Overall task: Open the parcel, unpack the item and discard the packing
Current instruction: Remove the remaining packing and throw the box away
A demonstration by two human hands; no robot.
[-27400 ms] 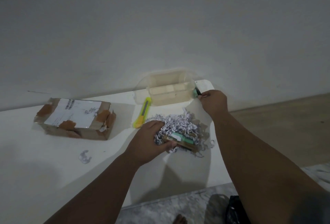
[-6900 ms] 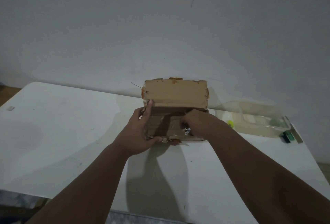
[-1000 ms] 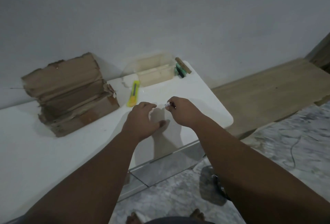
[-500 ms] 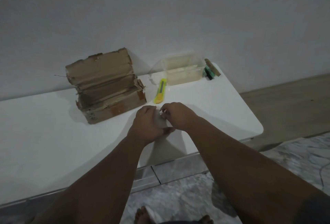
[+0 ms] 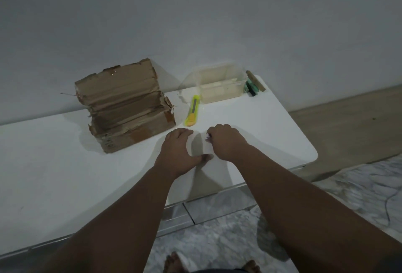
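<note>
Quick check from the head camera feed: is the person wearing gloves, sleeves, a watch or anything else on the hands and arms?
Nothing worn that shows. The left hand and right hand are bare, no gloves, and no rings visible in this dim light. Both forearms are uncovered from the wrists back to the bottom edge of the picture: no sleeves, watch or bands in sight.
</note>
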